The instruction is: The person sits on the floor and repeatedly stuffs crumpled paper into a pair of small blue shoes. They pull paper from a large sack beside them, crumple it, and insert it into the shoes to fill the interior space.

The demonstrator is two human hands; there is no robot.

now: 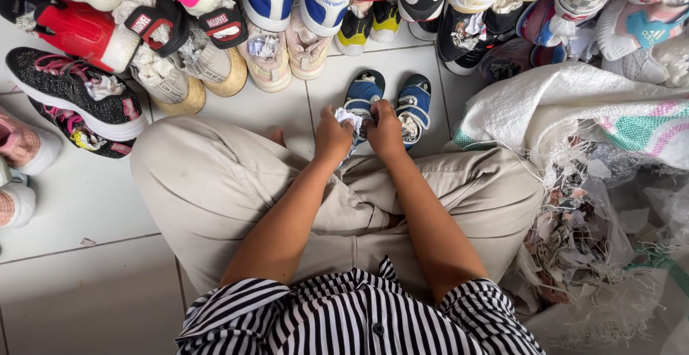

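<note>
Sitting cross-legged on the white tile floor (86,204), the person is working both hands together over a small blue sandal (362,96). Left hand (332,138) and right hand (386,131) are both closed, pinching a wad of white paper (349,119), seemingly at the sandal's opening. Its twin sandal (414,105) is lying just beside; rows of sneakers (273,10) beyond.
</note>
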